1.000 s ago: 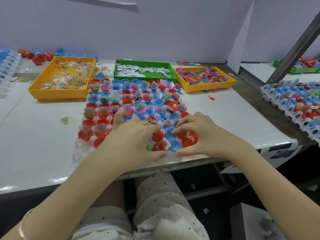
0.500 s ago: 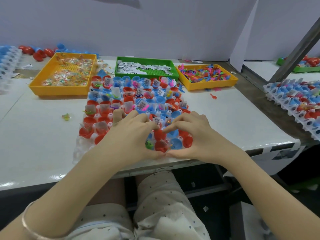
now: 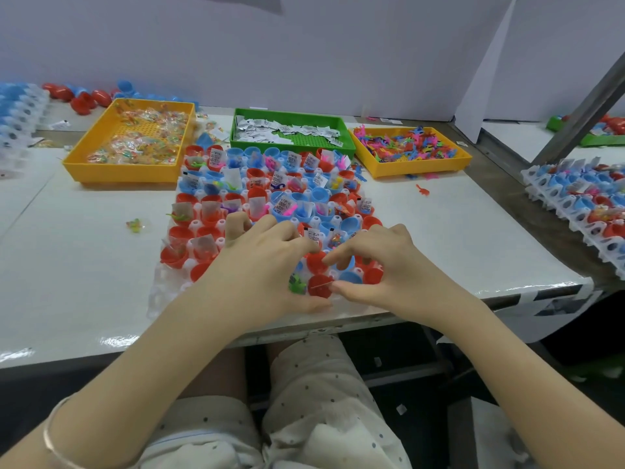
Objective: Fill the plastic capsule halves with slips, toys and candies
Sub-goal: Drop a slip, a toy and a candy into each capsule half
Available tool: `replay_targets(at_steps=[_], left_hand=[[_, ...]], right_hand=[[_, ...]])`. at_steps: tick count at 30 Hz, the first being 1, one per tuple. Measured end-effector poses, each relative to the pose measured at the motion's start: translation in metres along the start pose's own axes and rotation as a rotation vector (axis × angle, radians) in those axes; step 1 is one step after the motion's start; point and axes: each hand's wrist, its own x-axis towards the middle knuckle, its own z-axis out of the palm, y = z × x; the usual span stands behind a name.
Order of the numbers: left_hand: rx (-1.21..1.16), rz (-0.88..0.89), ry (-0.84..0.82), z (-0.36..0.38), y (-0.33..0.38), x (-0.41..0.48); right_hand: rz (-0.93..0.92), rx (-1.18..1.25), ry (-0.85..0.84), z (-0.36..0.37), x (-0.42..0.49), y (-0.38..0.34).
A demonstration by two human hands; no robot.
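Drawn closer together since before: left hand point(image 3: 257, 265) and right hand point(image 3: 389, 265), fingers curled narrow beside red capsule half point(image 3: 318, 292). Sits between both thumbs, equally near; cannot tell whether either grips it.

Red and blue capsule halves point(image 3: 319, 195) sit open side up in a clear cell tray point(image 3: 159, 299), mid counter point(image 3: 84, 282), near edge. Many hold an upright white slip, some also a toy or candy. Loose slips point(image 3: 270, 128) lie in the green tray point(image 3: 345, 137), far centre. Bright toys point(image 3: 406, 143) fill the right yellow tray point(image 3: 416, 167). Wrapped candies point(image 3: 142, 147) are in the left yellow tray point(image 3: 118, 176). One stray candy point(image 3: 135, 225) lies left of the cell tray.
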Motion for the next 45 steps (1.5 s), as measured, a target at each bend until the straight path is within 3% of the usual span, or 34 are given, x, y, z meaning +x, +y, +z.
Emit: replay_targets(at_steps=[10,13,18,23,26,32,34,40,45], left_hand=[[-0.145,0.050,0.187,-0.008,-0.009,-0.021],[-0.204,0.044,0.310,-0.016,-0.023,-0.028],[-0.358,-0.191,0.466,-0.036,-0.066,-0.028],[-0.532,-0.350,0.662,-0.046,-0.136,-0.002],[-0.442,-0.491,0.630,-0.041,-0.188,0.027],[-0.175,-0.814,0.177,-0.026,-0.265,0.082],[-0.091,-0.872,0.122,-0.021,-0.279,0.092],[-0.117,-0.959,0.257,-0.022,-0.290,0.107],[-0.395,-0.919,0.586,-0.036,-0.287,0.111]], right_hand=[[-0.016,-0.026,-0.013,-0.001,-0.002,-0.007],[-0.023,-0.017,-0.039,-0.007,-0.001,-0.009],[-0.006,0.083,-0.061,-0.026,0.008,0.001],[-0.001,0.214,0.058,-0.042,0.043,0.022],[-0.032,0.184,0.108,-0.045,0.079,0.036],[0.033,0.260,0.033,-0.037,0.158,0.061],[0.045,0.279,0.007,-0.030,0.186,0.067],[0.122,0.288,-0.049,-0.003,0.256,0.093],[0.135,0.130,-0.072,0.016,0.304,0.112]])
